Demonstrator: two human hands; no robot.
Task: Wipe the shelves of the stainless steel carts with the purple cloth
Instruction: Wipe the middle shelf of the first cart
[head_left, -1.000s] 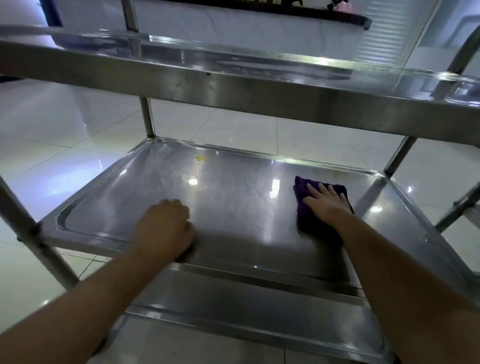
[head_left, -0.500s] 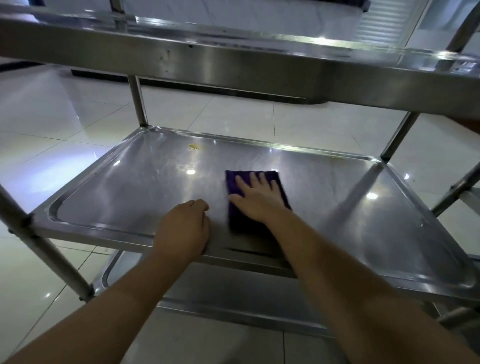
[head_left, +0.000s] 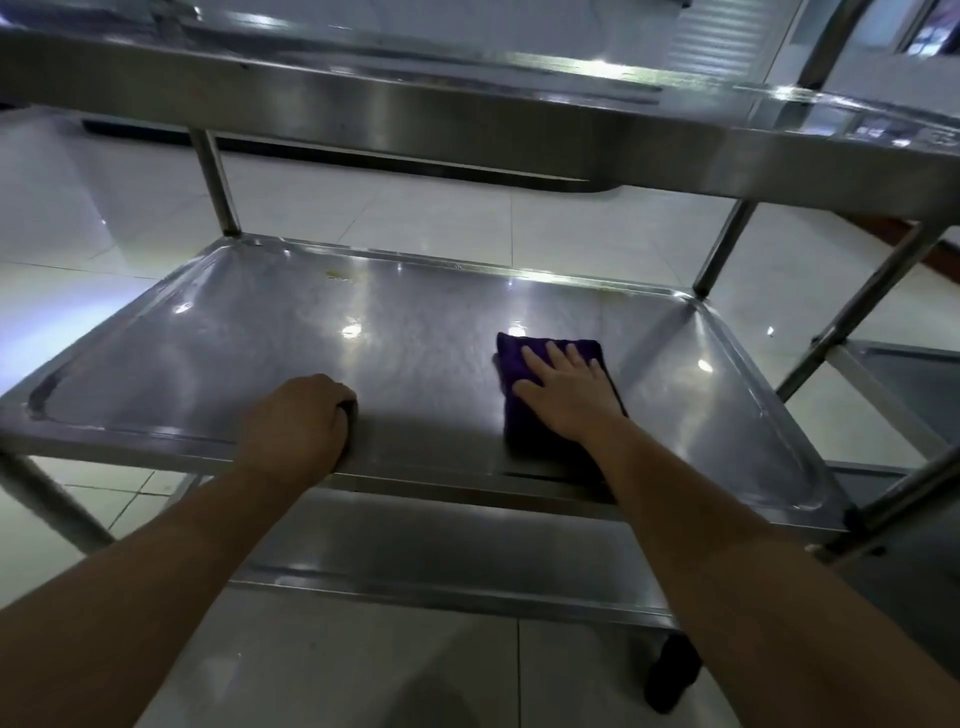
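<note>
Now we wipe the middle shelf (head_left: 415, 322).
Our right hand (head_left: 566, 389) presses flat on the purple cloth (head_left: 524, 348), right of centre; our left hand (head_left: 301, 421) curls over the shelf's near edge.

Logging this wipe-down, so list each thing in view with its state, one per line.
Purple cloth: folded, flat on the middle shelf, pressed under the right hand.
Right hand: fingers straight, palm down on the cloth.
Left hand: fingers curled over the shelf's front edge.
Middle shelf: shiny, with a small yellowish spot near the back.
Top shelf: nothing visible on it.
Bottom shelf: partly hidden, nothing visible on it.
</note>
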